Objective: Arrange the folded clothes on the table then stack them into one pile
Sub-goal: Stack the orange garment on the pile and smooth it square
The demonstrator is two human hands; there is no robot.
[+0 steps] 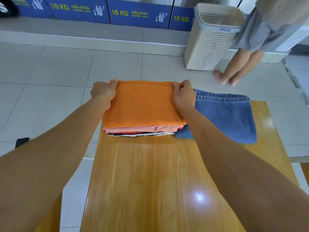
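A folded orange garment (142, 104) lies on top of a pile of folded clothes (142, 130) at the far end of the wooden table (150, 173). Pink, red, dark and white layers show under it. My left hand (103, 92) grips the orange garment's far left corner. My right hand (183, 93) grips its far right corner. Folded blue jeans (225, 114) lie flat on the table just right of the pile, partly under my right forearm.
A white perforated laundry basket (212, 39) stands on the tiled floor beyond the table, at the right. A person's bare legs (237, 64) stand beside it. Blue washer panels (138, 13) line the back wall. A small dark object (21, 142) lies on the floor at left.
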